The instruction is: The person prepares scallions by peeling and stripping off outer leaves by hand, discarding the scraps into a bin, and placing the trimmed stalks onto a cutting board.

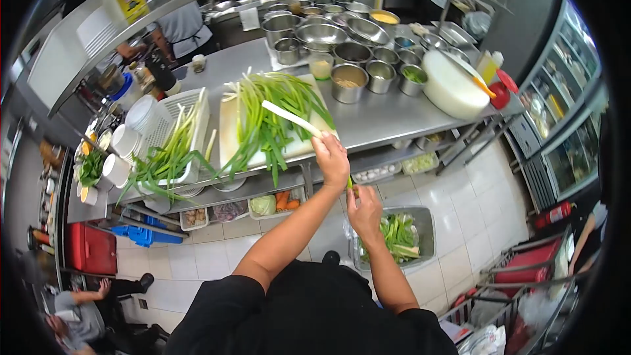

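Left hand (332, 158) gripping a green onion (289, 118), white end over the onion pile (269, 112) ahead; our right hand (365, 207), closed just below, seems to pinch its lower end. We see a greens tub (428, 236) beside our right wrist.

S/s counter (381, 125), L to R: white tubs (123, 138) stacked, 1 white basket (205, 118) w/ green onions (176, 148), 1 cutting bd. (230, 115) under lg. onion pile (273, 115), metal pots (348, 85) grouped close, some touching, 1 lg. white round block or tub (can't tell) (453, 89), 1 red container (503, 94) nr. R end. Lower shelf (322, 196): bins incl. 1 w/ cabbage (263, 205) & carrots (284, 202). Flr. (223, 250): pale tiles; 1 grey tub (427, 233) w/ cut greens (396, 236).
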Demonstrator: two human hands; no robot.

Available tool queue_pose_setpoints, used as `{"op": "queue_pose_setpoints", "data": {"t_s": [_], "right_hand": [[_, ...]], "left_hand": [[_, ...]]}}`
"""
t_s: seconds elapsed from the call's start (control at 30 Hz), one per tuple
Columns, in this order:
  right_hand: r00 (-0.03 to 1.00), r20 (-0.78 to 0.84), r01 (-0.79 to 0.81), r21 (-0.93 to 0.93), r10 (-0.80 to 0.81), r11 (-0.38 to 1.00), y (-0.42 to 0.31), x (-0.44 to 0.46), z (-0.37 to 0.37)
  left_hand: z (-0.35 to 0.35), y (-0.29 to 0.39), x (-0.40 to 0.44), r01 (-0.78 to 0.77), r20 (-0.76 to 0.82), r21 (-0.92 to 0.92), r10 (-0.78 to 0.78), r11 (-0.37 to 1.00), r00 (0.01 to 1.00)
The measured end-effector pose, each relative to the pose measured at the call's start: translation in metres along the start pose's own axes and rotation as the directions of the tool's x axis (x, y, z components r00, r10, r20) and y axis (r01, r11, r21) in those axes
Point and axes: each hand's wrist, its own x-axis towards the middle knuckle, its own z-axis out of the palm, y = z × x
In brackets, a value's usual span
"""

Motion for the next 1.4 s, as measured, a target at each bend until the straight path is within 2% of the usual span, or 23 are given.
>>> {"op": "queue_pose_setpoints", "data": {"t_s": [0.37, 0.47, 0.5, 0.53, 0.6, 0.67, 0.73, 0.8, 0.87, 0.9, 0.93, 1.0, 1.03, 1.07, 1.1, 1.13, 1.17, 1.2, 1.27, 1.3, 1.33, 1.37, 1.4], "right_hand": [[0.988, -0.024, 0.155, -0.006, -0.155, 0.988, -0.010, 0.002, 0.030], [0.995, -0.038, 0.098, 0.095, -0.094, 0.991, -0.007, 0.005, 0.036], [0.985, 0.007, -0.164, 0.315, 0.171, 0.935, -0.003, 0.006, 0.040], [0.905, 0.108, -0.409, 0.494, 0.412, 0.768, 0.002, 0.007, 0.042], [0.883, 0.113, -0.434, 0.562, 0.455, 0.704, 0.019, 0.009, 0.040], [0.855, -0.004, -0.451, 0.489, 0.519, 0.747, 0.056, 0.001, 0.035], [0.875, -0.140, -0.408, 0.300, 0.463, 0.862, 0.094, -0.012, 0.025], [0.908, 0.050, -0.408, -0.121, 0.416, 0.905, 0.141, -0.026, 0.009], [0.989, 0.080, -0.073, -0.467, 0.124, 0.881, 0.220, -0.067, 0.010], [0.918, 0.104, -0.268, -0.548, 0.382, 0.792, 0.233, -0.077, 0.004], [0.783, 0.099, -0.429, -0.629, 0.615, 0.648, 0.242, -0.084, -0.002], [0.728, 0.087, -0.489, -0.630, 0.680, 0.604, 0.260, -0.092, -0.013], [0.665, 0.068, -0.551, -0.628, 0.744, 0.550, 0.265, -0.095, -0.017], [0.661, 0.058, -0.560, -0.627, 0.748, 0.542, 0.266, -0.097, -0.020], [0.626, 0.093, -0.571, -0.622, 0.775, 0.536, 0.266, -0.098, -0.022], [0.590, 0.130, -0.581, -0.617, 0.797, 0.531, 0.265, -0.099, -0.022], [0.591, 0.127, -0.583, -0.615, 0.796, 0.531, 0.268, -0.103, -0.021], [0.597, 0.105, -0.605, -0.593, 0.795, 0.532, 0.269, -0.106, -0.017], [0.616, 0.105, -0.607, -0.570, 0.781, 0.555, 0.268, -0.110, -0.006], [0.656, 0.093, -0.582, -0.569, 0.749, 0.581, 0.266, -0.114, -0.004], [0.693, 0.079, -0.558, -0.570, 0.716, 0.603, 0.261, -0.112, -0.003], [0.699, 0.091, -0.545, -0.573, 0.709, 0.612, 0.255, -0.108, -0.001], [0.686, 0.090, -0.557, -0.574, 0.722, 0.601, 0.249, -0.107, 0.000]], "left_hand": [[-0.030, 0.013, 0.020, -0.076, -0.073, 0.084, 0.082, 0.994, 0.994], [-0.035, 0.012, 0.023, -0.074, -0.084, 0.040, 0.077, 0.996, 0.993], [-0.035, 0.010, 0.023, -0.093, -0.084, 0.041, 0.097, 0.995, 0.992], [-0.036, 0.014, 0.024, -0.100, -0.094, 0.042, 0.103, 0.994, 0.990], [-0.032, 0.019, 0.027, -0.086, -0.089, -0.021, 0.084, 0.996, 0.993], [-0.033, 0.035, 0.034, -0.046, -0.044, 0.001, 0.046, 0.999, 0.998], [-0.039, 0.058, 0.049, -0.020, -0.005, 0.029, 0.020, 0.999, 1.000], [-0.050, 0.083, 0.068, -0.044, 0.036, 0.173, 0.038, 0.984, 0.999], [-0.064, 0.105, 0.094, -0.059, 0.023, 0.242, 0.055, 0.968, 0.998], [-0.072, 0.117, 0.108, -0.069, 0.023, 0.307, 0.065, 0.949, 0.998], [-0.086, 0.121, 0.127, -0.071, 0.017, 0.383, 0.069, 0.921, 0.997], [-0.126, 0.117, 0.171, -0.071, 0.017, 0.453, 0.072, 0.889, 0.997], [-0.147, 0.114, 0.193, -0.129, 0.051, 0.616, 0.125, 0.777, 0.991], [-0.159, 0.111, 0.209, -0.185, 0.100, 0.752, 0.168, 0.633, 0.981], [-0.163, 0.113, 0.217, -0.189, 0.110, 0.750, 0.162, 0.634, 0.981], [-0.166, 0.115, 0.224, -0.087, 0.062, 0.747, 0.061, 0.659, 0.996], [-0.171, 0.113, 0.235, 0.017, 0.009, 0.739, -0.035, 0.674, 0.999], [-0.177, 0.107, 0.248, 0.014, 0.005, 0.738, -0.026, 0.675, 1.000], [-0.209, 0.080, 0.287, -0.080, 0.063, 0.891, 0.053, 0.446, 0.997], [-0.218, 0.078, 0.294, -0.113, 0.146, 0.865, -0.029, 0.489, 0.989], [-0.217, 0.080, 0.293, -0.107, 0.132, 0.866, -0.017, 0.488, 0.991], [-0.208, 0.086, 0.289, -0.232, 0.215, 0.922, 0.089, 0.310, 0.973], [-0.202, 0.097, 0.285, -0.281, 0.258, 0.936, 0.130, 0.211, 0.957]]}}
